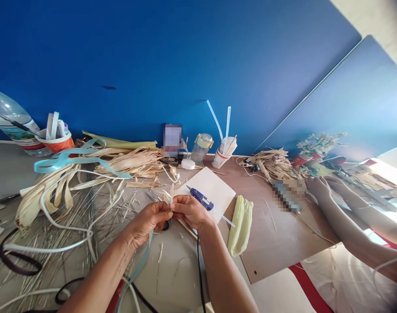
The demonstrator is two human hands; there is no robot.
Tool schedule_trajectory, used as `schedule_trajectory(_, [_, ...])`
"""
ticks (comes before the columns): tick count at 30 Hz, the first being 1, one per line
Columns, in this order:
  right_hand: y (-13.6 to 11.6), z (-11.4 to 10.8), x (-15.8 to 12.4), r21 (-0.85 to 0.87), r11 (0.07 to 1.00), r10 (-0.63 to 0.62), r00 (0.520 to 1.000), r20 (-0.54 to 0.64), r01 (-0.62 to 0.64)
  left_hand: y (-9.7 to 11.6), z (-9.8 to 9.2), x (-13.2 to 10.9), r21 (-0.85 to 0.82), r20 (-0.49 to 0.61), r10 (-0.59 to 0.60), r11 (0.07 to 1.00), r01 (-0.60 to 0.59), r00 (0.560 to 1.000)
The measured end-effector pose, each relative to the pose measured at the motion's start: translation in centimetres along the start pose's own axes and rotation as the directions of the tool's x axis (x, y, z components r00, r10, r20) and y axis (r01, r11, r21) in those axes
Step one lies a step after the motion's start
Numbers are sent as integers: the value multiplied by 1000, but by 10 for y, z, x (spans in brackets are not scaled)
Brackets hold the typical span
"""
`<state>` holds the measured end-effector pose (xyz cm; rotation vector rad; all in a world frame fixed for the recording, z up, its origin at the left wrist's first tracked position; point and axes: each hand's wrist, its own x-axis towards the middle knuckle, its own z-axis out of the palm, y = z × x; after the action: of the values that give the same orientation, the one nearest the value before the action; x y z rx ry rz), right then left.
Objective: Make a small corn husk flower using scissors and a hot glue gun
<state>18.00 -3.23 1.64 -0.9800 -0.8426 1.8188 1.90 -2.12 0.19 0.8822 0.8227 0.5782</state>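
Note:
My left hand (155, 216) and my right hand (189, 209) meet at the middle of the table, fingertips pinched together. Between them is a small pale husk piece (168, 196) with a bit of light blue at its base; its exact form is too small to tell. A light-blue ribbon (145, 254) hangs below my left hand. Just beyond my right hand, a blue hot glue gun (202, 199) lies on a white sheet (219, 180). What look like scissors (151, 195) lie partly hidden behind my left fingers. A pale green folded strip (240, 226) rests to the right.
Dried corn husks (129, 161), thin stalks and white cords (66, 249) cover the left side. Along the blue partition (185, 65) stand a large bottle (17, 121), a cup with straws (220, 157) and a small jar (202, 150). A co-worker's hands (318, 189) are at the right.

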Motion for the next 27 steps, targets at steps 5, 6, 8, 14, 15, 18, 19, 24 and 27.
schedule_trajectory(5, [-1, 2, -1, -26, 1000, -19, 999, -39, 18, 1, -2, 0, 2, 10, -8, 1000, 8, 1000])
schedule_trajectory(6, [-1, 3, -1, -31, 999, -23, 999, -40, 22, 2, -1, 0, -5, 14, -12, 1000, 12, 1000])
schedule_trajectory(8, [-1, 3, -1, -38, 999, -30, 999, -43, 28, 2, 0, -1, -26, 24, -19, 999, 20, 1000])
schedule_trajectory(14, [-1, 3, -1, -29, 999, -41, 997, -66, 40, 5, 4, -3, -142, 53, -31, 989, 38, 998])
schedule_trajectory(15, [-2, 3, -2, -22, 999, -36, 998, -53, 35, 5, 4, -4, -178, 69, -38, 983, 49, 997])
schedule_trajectory(18, [-3, 3, -3, -2, 1000, -12, 1000, -6, 12, 6, 3, -5, -247, 130, -54, 965, 85, 990])
schedule_trajectory(19, [-4, 2, -4, 1, 1000, -6, 1000, 8, 6, 6, 2, -6, -246, 152, -59, 964, 96, 987])
schedule_trajectory(24, [-6, 0, -6, -14, 1000, 9, 998, 62, -8, 6, -2, -6, -184, 214, -66, 977, 107, 975])
schedule_trajectory(27, [-6, -3, -7, -65, 998, 9, 997, 75, -4, 7, -3, -6, -151, 218, -78, 982, 112, 973])
